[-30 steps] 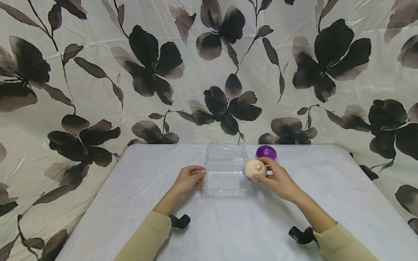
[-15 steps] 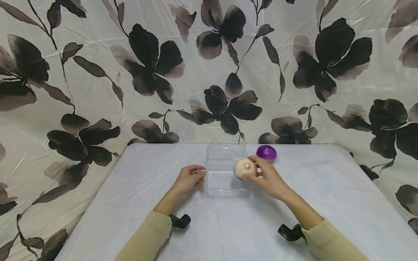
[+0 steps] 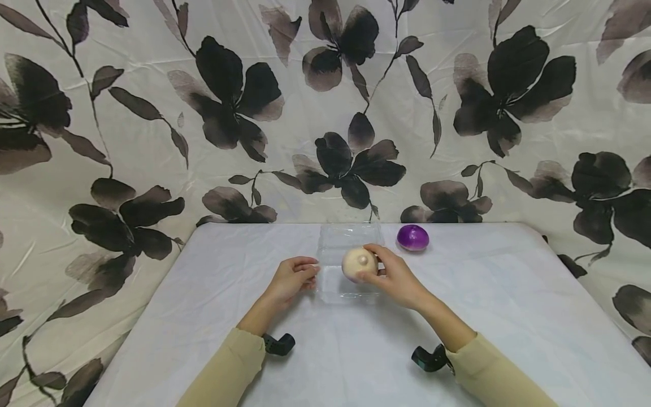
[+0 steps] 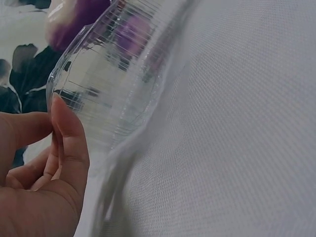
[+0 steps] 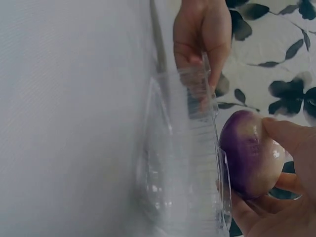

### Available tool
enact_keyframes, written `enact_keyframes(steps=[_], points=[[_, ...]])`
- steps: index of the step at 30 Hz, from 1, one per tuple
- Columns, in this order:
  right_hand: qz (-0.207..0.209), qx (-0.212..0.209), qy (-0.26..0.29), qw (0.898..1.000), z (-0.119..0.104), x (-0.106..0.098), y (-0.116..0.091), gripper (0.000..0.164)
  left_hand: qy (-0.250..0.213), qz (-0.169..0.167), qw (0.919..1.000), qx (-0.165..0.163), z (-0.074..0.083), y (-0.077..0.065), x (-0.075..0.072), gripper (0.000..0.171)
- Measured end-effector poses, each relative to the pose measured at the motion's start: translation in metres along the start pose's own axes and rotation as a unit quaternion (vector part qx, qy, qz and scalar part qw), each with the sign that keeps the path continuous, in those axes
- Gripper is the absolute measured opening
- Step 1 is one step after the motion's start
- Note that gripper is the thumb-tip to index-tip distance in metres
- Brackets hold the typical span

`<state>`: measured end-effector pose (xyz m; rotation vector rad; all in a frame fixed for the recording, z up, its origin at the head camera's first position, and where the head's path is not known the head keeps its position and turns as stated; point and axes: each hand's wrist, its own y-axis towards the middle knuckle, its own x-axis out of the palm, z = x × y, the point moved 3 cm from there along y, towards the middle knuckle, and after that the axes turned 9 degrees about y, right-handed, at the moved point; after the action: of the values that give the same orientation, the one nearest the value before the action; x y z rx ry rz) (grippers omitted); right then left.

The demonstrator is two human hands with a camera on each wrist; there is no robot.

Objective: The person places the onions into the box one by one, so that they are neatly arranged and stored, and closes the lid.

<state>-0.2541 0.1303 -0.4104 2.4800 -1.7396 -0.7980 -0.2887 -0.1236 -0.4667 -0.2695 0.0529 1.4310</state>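
A purple-and-white turnip is held in my right hand, thumb on one side and fingers on the other. It is over the near half of a clear plastic clamshell container, which lies with its lid folded back. My left hand pinches the container's left rim between thumb and fingers, as the left wrist view shows. Seen from the right wrist, the turnip shows its purple side beside the container's rim. A second turnip, glossy purple on top, sits behind my right hand.
A white cloth covers the table, whose far edge meets a hanging floral sheet. Black wrist cameras jut out beneath each sleeve, the left camera and the right camera.
My right hand has carried the turnip leftward, from the container's right edge to over its near half. My left hand keeps its place at the rim.
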Motion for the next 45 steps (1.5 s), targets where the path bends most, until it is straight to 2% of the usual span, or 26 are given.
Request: enact_keyframes(steps=[8,22,29,37,45], points=[[-0.006,-0.005,0.002,1.000,0.002,0.010,0.010,0.056,-0.008,-0.006,0.9999,0.000,0.001,0.000,0.001,0.031],[-0.007,0.001,-0.027,1.000,0.015,0.024,0.022,0.057,-0.025,-0.018,0.9995,0.010,0.004,0.001,0.007,0.033],[-0.013,0.007,-0.041,0.999,0.019,0.029,0.029,0.055,-0.022,-0.011,0.9997,0.004,0.006,0.000,0.007,0.031],[-0.041,0.010,-0.049,0.998,0.021,0.038,0.032,0.056,-0.024,0.001,0.9997,-0.008,-0.001,-0.001,0.000,0.029],[-0.066,0.020,-0.078,0.995,0.024,0.043,0.033,0.059,-0.024,-0.005,0.9997,-0.004,-0.002,0.000,0.000,0.032]])
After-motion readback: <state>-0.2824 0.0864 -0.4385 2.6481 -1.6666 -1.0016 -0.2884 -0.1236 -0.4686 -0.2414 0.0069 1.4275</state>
